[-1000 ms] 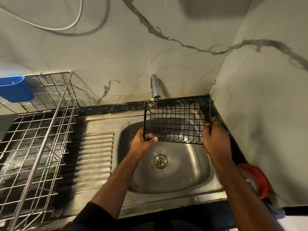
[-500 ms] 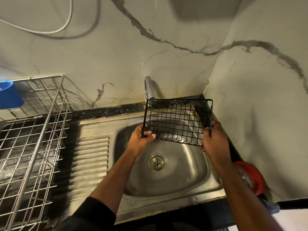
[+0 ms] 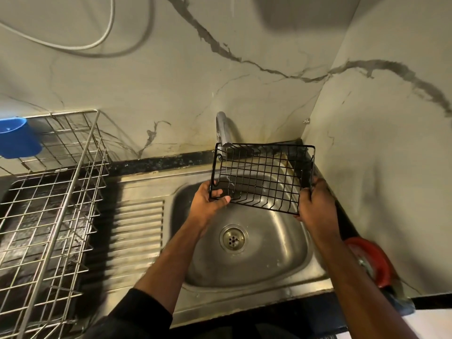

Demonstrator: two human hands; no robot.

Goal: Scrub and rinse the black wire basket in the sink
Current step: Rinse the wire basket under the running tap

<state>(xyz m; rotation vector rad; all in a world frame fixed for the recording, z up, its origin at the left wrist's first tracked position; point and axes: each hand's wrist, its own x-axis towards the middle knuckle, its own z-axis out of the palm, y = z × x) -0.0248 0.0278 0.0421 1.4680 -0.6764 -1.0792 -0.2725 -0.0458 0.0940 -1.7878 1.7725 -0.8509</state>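
Note:
The black wire basket (image 3: pixel 261 177) is held in the air above the steel sink bowl (image 3: pixel 276 250), tilted with its open side facing me. My left hand (image 3: pixel 208 201) grips its lower left corner and my right hand (image 3: pixel 315 201) grips its right end. The chrome tap (image 3: pixel 223 129) stands just behind the basket's upper left corner, and a thin stream of water falls from the spout through the wires there. The drain (image 3: pixel 232 238) lies below the basket.
A steel wire dish rack (image 3: pixel 49 211) fills the counter on the left, with a blue cup (image 3: pixel 17 138) hung on its far corner. The ribbed drainboard (image 3: pixel 137 238) lies between rack and bowl. A red round object (image 3: pixel 371 260) sits at the right, by the marble wall.
Both hands have kept hold of the basket and tilted it, its right end dropping lower and its left corner coming under the tap's stream. The camera has shifted slightly.

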